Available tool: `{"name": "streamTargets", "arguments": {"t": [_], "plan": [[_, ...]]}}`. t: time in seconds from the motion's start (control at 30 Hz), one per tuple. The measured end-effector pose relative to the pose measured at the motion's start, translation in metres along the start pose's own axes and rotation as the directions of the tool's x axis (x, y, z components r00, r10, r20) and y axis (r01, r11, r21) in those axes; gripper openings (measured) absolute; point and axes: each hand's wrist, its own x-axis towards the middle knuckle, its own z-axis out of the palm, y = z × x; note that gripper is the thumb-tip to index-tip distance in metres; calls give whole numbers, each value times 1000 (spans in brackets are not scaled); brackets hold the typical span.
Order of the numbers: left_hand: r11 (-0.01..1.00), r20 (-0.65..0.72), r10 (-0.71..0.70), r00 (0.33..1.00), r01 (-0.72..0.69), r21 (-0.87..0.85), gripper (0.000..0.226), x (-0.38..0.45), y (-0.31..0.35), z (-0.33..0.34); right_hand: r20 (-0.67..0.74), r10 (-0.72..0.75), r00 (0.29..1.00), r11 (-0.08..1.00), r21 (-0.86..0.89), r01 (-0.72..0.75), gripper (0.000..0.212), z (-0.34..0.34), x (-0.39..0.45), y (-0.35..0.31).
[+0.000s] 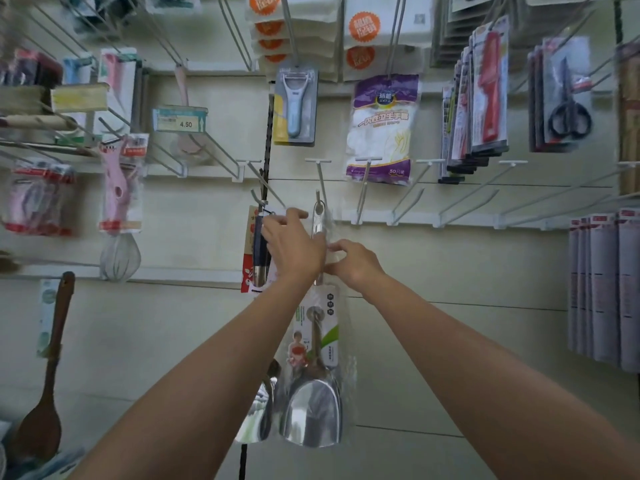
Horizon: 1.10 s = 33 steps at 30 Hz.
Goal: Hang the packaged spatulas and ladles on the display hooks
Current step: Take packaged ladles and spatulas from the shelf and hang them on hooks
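Note:
A packaged steel spatula [313, 407] in a clear bag hangs with its handle loop over a white display hook [318, 195]. My left hand [294, 247] reaches up beside the handle, fingers stretched toward the hook area. My right hand [353, 261] pinches the clear wrapper at the handle. Just left, a dark-handled packaged utensil [258, 251] with a red card hangs on the neighbouring hook [263, 188], its steel head [258, 417] low down behind my left forearm.
Empty white hooks [408, 199] run to the right along the panel. Above hang a peeler [294, 105], a glove pack [381, 129], red combs [490, 91] and scissors [568, 98]. A whisk [120, 254] and a wooden spoon [45, 403] hang at the left.

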Motion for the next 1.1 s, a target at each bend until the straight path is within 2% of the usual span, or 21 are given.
{"name": "streamTargets", "arguments": {"t": [0.07,0.17,0.27,0.37,0.57,0.67,0.8,0.9,1.1], "plan": [[990,20,51,999,-48,-132,25,-10,4,2,-2,-9,1000,1000,-1,9,44,-3,-6,4],[959,134,49,990,-9,-283,12,-29,7,10,-16,-11,1000,999,32,12,37,-8,-15,11],[948,209,-17,978,82,-308,9,-47,7,26,-40,14,999,1000,-18,-15,30,-15,-23,24],[922,276,-90,957,185,-340,7,-65,10,41,-47,56,997,997,-50,-58,32,-26,-33,44],[918,390,-123,913,254,-305,4,-120,-4,77,-48,180,983,983,-31,-181,35,-33,-59,107],[889,457,-196,868,354,-290,15,-153,-22,98,-31,253,967,966,-50,-254,36,-29,-73,147],[862,555,-242,796,439,-253,5,-198,-49,118,-11,320,947,945,-66,-320,35,-20,-88,191],[830,622,-295,725,517,-209,11,-225,-69,131,12,362,932,931,-63,-361,35,-8,-98,222],[757,690,-423,587,648,-87,9,-282,-119,151,82,454,887,890,-76,-449,33,28,-122,283]]}}
